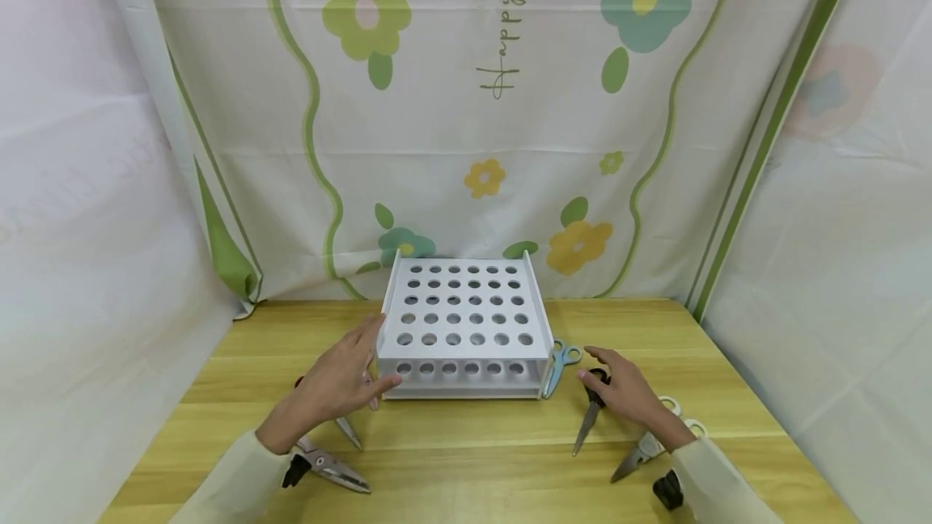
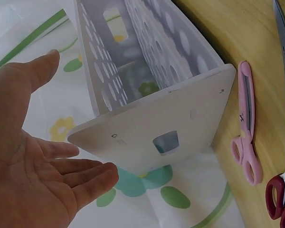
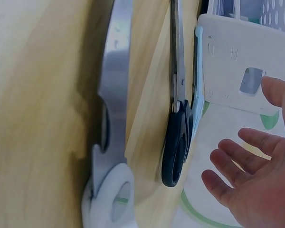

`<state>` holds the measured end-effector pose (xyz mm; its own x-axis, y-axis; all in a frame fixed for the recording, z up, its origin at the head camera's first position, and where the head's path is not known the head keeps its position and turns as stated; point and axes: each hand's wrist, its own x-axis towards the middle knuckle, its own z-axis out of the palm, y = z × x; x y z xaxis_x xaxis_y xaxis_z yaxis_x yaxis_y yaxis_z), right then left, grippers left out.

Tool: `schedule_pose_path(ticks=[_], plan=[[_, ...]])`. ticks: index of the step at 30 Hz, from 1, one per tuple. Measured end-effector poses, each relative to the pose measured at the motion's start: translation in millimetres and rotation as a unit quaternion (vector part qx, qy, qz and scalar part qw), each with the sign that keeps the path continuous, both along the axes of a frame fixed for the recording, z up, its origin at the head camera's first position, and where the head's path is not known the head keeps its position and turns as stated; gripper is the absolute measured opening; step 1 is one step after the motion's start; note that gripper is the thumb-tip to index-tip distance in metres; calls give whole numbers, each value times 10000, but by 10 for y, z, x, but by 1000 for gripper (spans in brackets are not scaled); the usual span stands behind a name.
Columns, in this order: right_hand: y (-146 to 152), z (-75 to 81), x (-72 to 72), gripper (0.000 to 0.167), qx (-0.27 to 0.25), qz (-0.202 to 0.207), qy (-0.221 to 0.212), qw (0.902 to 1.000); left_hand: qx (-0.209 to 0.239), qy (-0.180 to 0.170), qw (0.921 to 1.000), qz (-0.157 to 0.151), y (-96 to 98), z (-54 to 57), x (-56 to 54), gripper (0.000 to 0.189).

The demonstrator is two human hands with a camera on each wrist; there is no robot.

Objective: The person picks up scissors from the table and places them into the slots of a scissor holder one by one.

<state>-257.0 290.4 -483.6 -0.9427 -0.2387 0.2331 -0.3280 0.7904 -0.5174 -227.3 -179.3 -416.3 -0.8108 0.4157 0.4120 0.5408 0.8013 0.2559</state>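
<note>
A white rack (image 1: 466, 330) with rows of round holes stands near the back of the table. My left hand (image 1: 338, 378) hovers beside the rack's left side, fingers extended and thumb apart; in the left wrist view its palm holds nothing. Close to that hand lie pink scissors (image 2: 247, 128) and dark-red-handled scissors (image 2: 278, 190). On the other side, my right hand (image 1: 622, 386) is over the black-handled scissors (image 1: 593, 403), fingers relaxed and nothing in the palm. Blue scissors (image 1: 561, 362) lie against the rack's right side. White-handled scissors (image 1: 648, 447) are partly under the right forearm.
Larger scissors (image 1: 335, 471) lie below the left wrist, partly hidden by it. A flower-printed cloth (image 1: 466, 120) hangs behind the wooden table (image 1: 466, 467), with more cloth at both sides. The rack's side panel (image 2: 190, 123) has a rectangular cut-out.
</note>
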Motion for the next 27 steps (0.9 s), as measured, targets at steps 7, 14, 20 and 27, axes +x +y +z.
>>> schedule_pose_path(ticks=[7,14,20,27], plan=[[24,-40,-102,60,-15,-42,-57,10000,48,-82,10000,-12,-4,-26,-18,90],[17,-97,-193,60,-1,-86,-88,9999,55,-85,9999,-15,-6,-34,-28,89],[-5,-124,-274,57,-30,-109,-49,9999,207,-128,9996,-136,-1,-50,-52,87],[-40,-110,-322,55,-8,-107,-113,9999,417,-64,9991,-87,14,-100,-89,85]])
